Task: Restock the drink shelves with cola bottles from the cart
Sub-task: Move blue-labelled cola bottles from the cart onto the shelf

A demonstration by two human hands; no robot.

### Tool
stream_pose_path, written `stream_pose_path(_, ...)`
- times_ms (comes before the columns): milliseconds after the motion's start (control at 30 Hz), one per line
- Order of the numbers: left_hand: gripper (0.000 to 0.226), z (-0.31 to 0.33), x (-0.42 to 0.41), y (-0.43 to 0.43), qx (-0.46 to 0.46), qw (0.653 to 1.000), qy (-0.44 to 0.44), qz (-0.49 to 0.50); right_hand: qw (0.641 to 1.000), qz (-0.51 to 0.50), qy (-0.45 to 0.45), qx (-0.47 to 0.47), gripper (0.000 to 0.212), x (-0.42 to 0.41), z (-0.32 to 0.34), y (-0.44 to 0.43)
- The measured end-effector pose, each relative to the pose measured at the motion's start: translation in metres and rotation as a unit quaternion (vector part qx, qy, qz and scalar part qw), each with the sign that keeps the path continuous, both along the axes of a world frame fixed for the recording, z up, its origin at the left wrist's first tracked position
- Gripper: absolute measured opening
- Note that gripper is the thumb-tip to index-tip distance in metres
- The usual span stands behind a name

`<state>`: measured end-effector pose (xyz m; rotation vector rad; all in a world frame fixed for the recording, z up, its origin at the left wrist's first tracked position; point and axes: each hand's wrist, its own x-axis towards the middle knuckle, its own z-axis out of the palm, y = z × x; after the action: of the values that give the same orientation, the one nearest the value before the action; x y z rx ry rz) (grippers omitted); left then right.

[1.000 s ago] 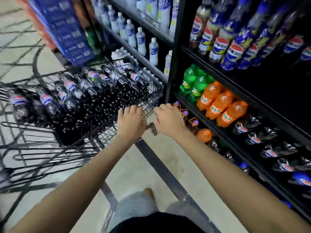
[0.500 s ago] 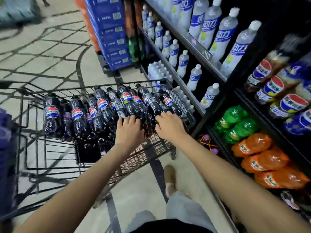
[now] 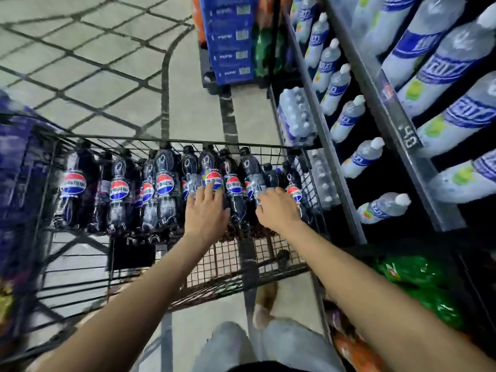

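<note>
Cola bottles (image 3: 163,183) lying in a row across the cart (image 3: 188,142), caps toward its far rim. Left hand (image 3: 206,213) rests on bottles right of the row's middle, fingers fairly straight, spread over a label. Right hand (image 3: 277,210) sits on bottles by the cart's right wall, fingers bent downward. Through the blur I cannot tell whether it grips one. Drink shelves (image 3: 335,146) just beyond that wall hold pale white-capped bottles (image 3: 362,155).
</note>
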<state>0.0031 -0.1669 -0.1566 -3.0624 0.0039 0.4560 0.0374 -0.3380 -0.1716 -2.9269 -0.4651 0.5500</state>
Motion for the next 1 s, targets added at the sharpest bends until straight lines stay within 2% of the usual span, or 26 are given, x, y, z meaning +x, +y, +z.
stream_pose_path(100,0.074,-0.011,0.01,0.003,-0.048,0.995,0.002,0.082,0.999,-0.021,0.024,0.006,0.045,0.017,-0.022,0.006)
stream_pose_path(200,0.084,-0.021,0.018,0.0,-0.119,0.977,-0.004,0.179,0.99,-0.114,0.059,0.06,0.063,0.028,-0.044,0.012)
stream_pose_path(300,0.088,-0.03,0.027,-0.009,-0.184,0.942,-0.023,0.281,0.956,-0.237,0.113,0.132,0.08,0.04,-0.063,0.02)
stream_pose_path(433,0.084,-0.039,0.041,-0.016,-0.212,0.904,-0.041,0.368,0.916,-0.328,0.145,0.18,0.088,0.05,-0.085,0.031)
stream_pose_path(567,0.069,-0.042,0.048,-0.016,-0.223,0.884,-0.05,0.408,0.903,-0.36,0.14,0.186,0.078,0.056,-0.097,0.035)
stream_pose_path(767,0.064,-0.039,0.043,-0.016,-0.263,0.874,-0.075,0.402,0.875,-0.374,0.162,0.261,0.06,0.051,-0.094,0.023)
stream_pose_path(900,0.045,-0.029,0.033,-0.023,-0.324,0.855,-0.076,0.397,0.818,-0.397,0.178,0.376,0.043,0.042,-0.071,0.015)
stream_pose_path(1000,0.02,-0.014,0.017,-0.032,-0.396,0.837,-0.083,0.368,0.771,-0.409,0.199,0.445,0.043,0.033,-0.051,0.004)
